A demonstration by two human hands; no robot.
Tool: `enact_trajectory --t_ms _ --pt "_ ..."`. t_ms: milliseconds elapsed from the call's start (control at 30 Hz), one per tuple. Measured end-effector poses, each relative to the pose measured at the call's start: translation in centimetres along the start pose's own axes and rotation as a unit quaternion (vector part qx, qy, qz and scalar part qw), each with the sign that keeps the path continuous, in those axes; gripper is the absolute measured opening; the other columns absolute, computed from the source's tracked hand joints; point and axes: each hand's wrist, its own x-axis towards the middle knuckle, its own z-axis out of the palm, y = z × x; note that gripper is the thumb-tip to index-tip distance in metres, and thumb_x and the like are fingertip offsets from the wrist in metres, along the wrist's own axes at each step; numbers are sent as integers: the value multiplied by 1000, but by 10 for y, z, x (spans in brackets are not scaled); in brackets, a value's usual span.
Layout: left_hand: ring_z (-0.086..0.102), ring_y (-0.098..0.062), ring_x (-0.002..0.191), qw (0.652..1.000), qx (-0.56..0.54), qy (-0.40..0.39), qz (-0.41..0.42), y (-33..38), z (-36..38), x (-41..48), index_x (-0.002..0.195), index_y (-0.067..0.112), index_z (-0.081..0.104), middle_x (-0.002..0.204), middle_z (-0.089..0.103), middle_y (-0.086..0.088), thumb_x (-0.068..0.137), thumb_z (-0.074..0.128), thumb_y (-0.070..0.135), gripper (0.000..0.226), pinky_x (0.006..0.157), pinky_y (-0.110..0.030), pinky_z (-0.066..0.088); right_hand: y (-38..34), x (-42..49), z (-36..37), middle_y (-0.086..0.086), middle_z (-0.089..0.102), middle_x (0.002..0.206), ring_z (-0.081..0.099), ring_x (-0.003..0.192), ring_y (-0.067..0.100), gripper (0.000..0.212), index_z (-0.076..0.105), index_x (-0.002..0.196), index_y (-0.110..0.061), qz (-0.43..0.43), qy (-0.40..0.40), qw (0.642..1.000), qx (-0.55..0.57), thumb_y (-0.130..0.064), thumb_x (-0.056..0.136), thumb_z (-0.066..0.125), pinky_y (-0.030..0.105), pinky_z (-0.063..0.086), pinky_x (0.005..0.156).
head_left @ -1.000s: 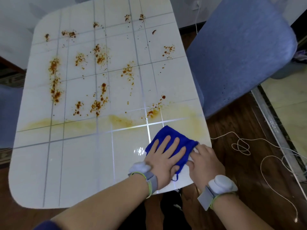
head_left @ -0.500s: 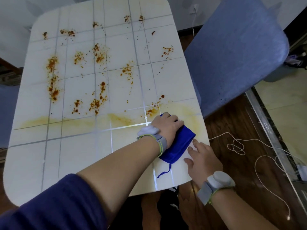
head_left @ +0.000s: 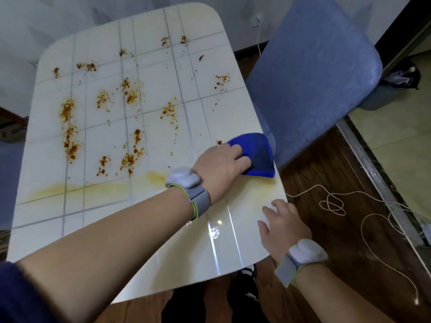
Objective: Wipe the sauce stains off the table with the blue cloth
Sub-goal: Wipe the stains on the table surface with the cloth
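Observation:
The blue cloth [head_left: 258, 155] lies bunched at the right edge of the white tiled table [head_left: 112, 224]. My left hand [head_left: 219, 166] reaches across and grips the cloth, its fingers curled into the folds. My right hand [head_left: 283, 226] rests flat on the table's near right corner, fingers spread and holding nothing. Orange-brown sauce stains [head_left: 130, 157] dot the middle and far part of the top. A pale yellow smear [head_left: 77, 190] runs across the table to the left of my left wrist.
A blue upholstered chair [head_left: 312, 75] stands close against the table's right side, just beyond the cloth. A thin white cable [head_left: 333, 203] loops over the wooden floor on the right. Dark shoes [head_left: 247, 290] show under the table's near edge.
My left hand has pushed the cloth away from me and rightward, up to the table's right edge beside the chair. My right hand has stayed at the near corner.

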Motion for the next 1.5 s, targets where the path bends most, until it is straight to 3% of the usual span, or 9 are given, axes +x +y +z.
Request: enact_trajectory --t_ms 233,433,567,733,900,1133,1267,1367,1500 --pt "55 -28 82 982 -57 -180 20 39 58 -63 102 23 69 99 58 -4 89 54 34 23 60 -33 36 -10 0 2 2 58 83 54 78 23 29 70 73 -17 -4 6 999 -47 -35 55 84 24 44 48" --pt "60 -42 104 994 -44 -95 -25 31 89 -33 118 13 67 122 62 -15 80 70 22 40 80 -48 55 -3 -1 11 3 59 88 56 82 25 32 72 78 -16 -3 3 999 -37 -40 61 83 28 50 57" --pt "10 -35 147 980 -53 -183 -50 53 93 -8 154 30 15 164 3 -4 96 54 31 70 116 -52 19 0 -2 11 4 61 85 57 81 24 36 75 77 -16 -21 16 998 -60 -44 56 85 26 49 54" --pt "45 -36 116 979 -117 -87 -144 48 72 13 120 7 54 136 44 -15 72 78 24 57 78 -36 44 1 0 13 3 61 87 52 83 22 46 77 90 -13 -27 33 997 -64 -45 57 84 24 47 52" --pt "50 -34 115 988 -18 -148 -49 43 90 1 113 10 64 126 57 -10 87 66 36 38 96 -39 42 1 -2 11 3 61 88 54 82 21 46 77 90 -14 -21 26 996 -79 -47 60 83 25 49 54" --pt "2 -34 149 979 -10 -186 -81 38 103 -10 156 29 11 164 5 -1 102 34 39 60 119 -49 5 3 1 11 2 63 92 57 84 21 45 77 92 -15 -16 17 997 -70 -48 61 82 25 50 55" --pt "15 -38 147 960 -56 -199 -187 79 108 -41 154 26 20 162 19 -3 95 24 39 61 116 -56 22 2 -3 11 3 59 91 52 87 21 31 74 81 -16 -14 11 999 -49 -39 62 82 26 48 57" --pt "26 -36 144 978 -15 -193 -73 67 108 -38 151 29 29 158 30 2 92 25 39 60 114 -53 25 3 -4 14 6 58 90 46 91 21 29 73 79 -13 -18 25 999 -34 -35 61 83 28 50 63" --pt "-4 -31 150 962 6 -249 -108 21 92 -4 155 33 3 164 -3 5 103 31 35 59 119 -46 3 1 -3 17 12 65 104 57 96 28 52 73 102 -9 -2 -16 997 -74 -39 62 85 34 55 70"
